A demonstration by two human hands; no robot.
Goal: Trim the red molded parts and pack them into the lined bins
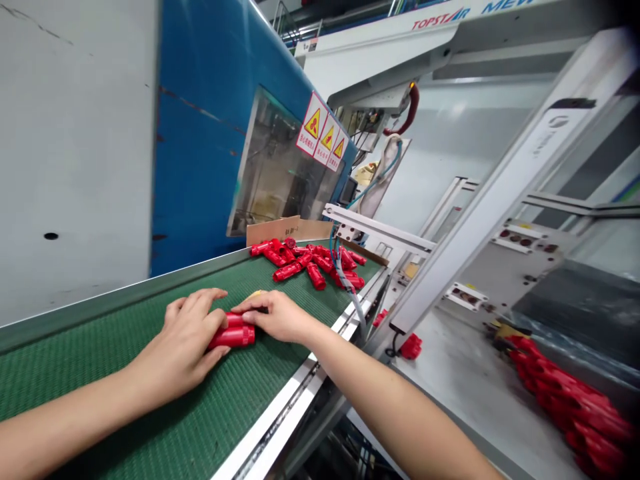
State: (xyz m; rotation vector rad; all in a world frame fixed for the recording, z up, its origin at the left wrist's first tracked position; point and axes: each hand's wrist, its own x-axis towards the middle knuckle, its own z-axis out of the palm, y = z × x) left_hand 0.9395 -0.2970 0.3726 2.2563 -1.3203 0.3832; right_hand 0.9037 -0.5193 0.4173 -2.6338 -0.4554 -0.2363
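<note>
My left hand (183, 340) lies on the green conveyor belt (150, 413), fingers curled over a red plastic cylinder (235, 332) that rests on its side. My right hand (277, 315) covers the cylinder's other end from above, fingers pressed on it. Both hands grip the same red part. Something small and yellowish (257, 293) shows just behind my right hand. Farther along the belt lies a heap of several similar red parts (310, 263).
A blue machine housing (210, 133) with a window and yellow warning signs (323, 137) stands behind the belt. A cardboard piece (280, 230) leans at the belt's end. A metal frame (500, 193) slants at right. More red parts (575, 400) lie lower right; one (411, 347) sits beside the belt.
</note>
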